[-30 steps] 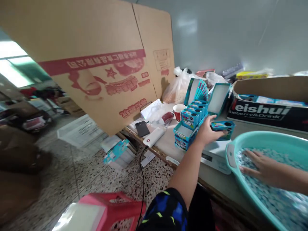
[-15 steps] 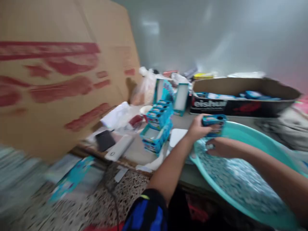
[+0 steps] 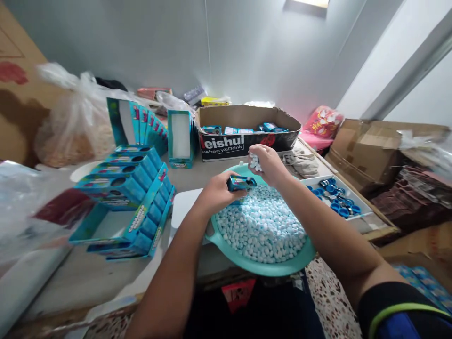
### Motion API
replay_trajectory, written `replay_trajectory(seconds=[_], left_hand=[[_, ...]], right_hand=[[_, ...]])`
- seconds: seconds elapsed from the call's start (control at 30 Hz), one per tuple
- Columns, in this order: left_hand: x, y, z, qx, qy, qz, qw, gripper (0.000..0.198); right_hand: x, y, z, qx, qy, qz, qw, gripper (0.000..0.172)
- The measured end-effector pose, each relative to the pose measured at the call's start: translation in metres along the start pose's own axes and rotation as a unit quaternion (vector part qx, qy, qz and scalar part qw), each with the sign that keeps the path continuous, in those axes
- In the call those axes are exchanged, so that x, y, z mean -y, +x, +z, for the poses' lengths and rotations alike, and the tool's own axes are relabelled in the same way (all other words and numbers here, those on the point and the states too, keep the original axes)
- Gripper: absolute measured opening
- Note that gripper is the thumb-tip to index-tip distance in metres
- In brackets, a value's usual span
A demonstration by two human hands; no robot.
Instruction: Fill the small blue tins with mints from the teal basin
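Observation:
My left hand (image 3: pixel 219 192) grips a small blue box (image 3: pixel 240 183) with a dark round hole in it, over the left rim of a turquoise basin (image 3: pixel 278 270). White and pale-blue candies (image 3: pixel 261 226) fill much of the basin. Above its far side, my right hand (image 3: pixel 267 162) is closed around a handful of white candies (image 3: pixel 254 163), some of which show between the fingers. To the left, several more blue boxes (image 3: pixel 123 181) with round holes stand in an open display tray (image 3: pixel 88 233).
Behind the basin stands a black-printed carton (image 3: pixel 229 149) holding blue boxes. A white tray (image 3: pixel 362 212) of blue round caps lies right, near a grey cloth (image 3: pixel 302 162). Empty display trays (image 3: pixel 180 136) are stacked at the back; a tied plastic bag (image 3: pixel 77 122) sits left.
The view has swung to the right, and the basin now sits near the middle. My right hand has risen out of the candies with a handful. The left still holds the box.

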State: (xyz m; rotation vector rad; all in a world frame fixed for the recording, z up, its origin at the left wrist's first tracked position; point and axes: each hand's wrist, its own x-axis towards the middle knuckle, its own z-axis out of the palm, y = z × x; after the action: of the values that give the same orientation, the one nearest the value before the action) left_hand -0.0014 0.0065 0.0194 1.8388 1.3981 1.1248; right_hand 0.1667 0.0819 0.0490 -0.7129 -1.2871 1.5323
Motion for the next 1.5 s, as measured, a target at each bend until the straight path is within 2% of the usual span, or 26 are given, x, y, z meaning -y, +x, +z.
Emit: replay_trajectory(seconds=[0.07, 0.13, 0.37, 0.6, 0.93, 1.1, 1.23, 1.5], left_hand=[[0.0, -0.002, 0.0, 0.015, -0.008, -0.011, 1.0, 0.035], [0.0, -0.002, 0.0, 0.017, -0.01, -0.026, 0.999, 0.038], [0.002, -0.003, 0.0, -0.002, -0.013, 0.002, 1.0, 0.039], [0.002, -0.004, 0.001, -0.007, 0.022, -0.011, 1.0, 0.045], [0.001, -0.006, 0.001, -0.004, 0.018, 0.012, 1.0, 0.043], [0.0, -0.006, 0.001, -0.012, 0.034, -0.011, 0.999, 0.043], [-0.001, -0.007, 0.001, -0.002, 0.034, -0.004, 0.999, 0.043], [-0.005, -0.008, 0.003, 0.007, 0.033, -0.021, 0.999, 0.04]], right_hand=[[-0.009, 0.002, 0.005, -0.053, 0.032, -0.022, 0.998, 0.032], [-0.016, 0.002, 0.008, -0.069, 0.056, -0.021, 0.996, 0.03], [-0.019, -0.006, 0.012, -0.063, 0.085, 0.008, 0.994, 0.032], [-0.017, -0.01, 0.013, -0.007, 0.084, -0.03, 0.996, 0.031], [-0.018, -0.013, 0.014, -0.009, 0.054, -0.03, 0.998, 0.034], [-0.018, -0.014, 0.015, -0.013, 0.057, -0.045, 0.997, 0.039], [-0.02, -0.013, 0.015, -0.025, 0.073, -0.037, 0.996, 0.046], [-0.022, -0.012, 0.015, -0.028, 0.088, -0.032, 0.995, 0.048]])
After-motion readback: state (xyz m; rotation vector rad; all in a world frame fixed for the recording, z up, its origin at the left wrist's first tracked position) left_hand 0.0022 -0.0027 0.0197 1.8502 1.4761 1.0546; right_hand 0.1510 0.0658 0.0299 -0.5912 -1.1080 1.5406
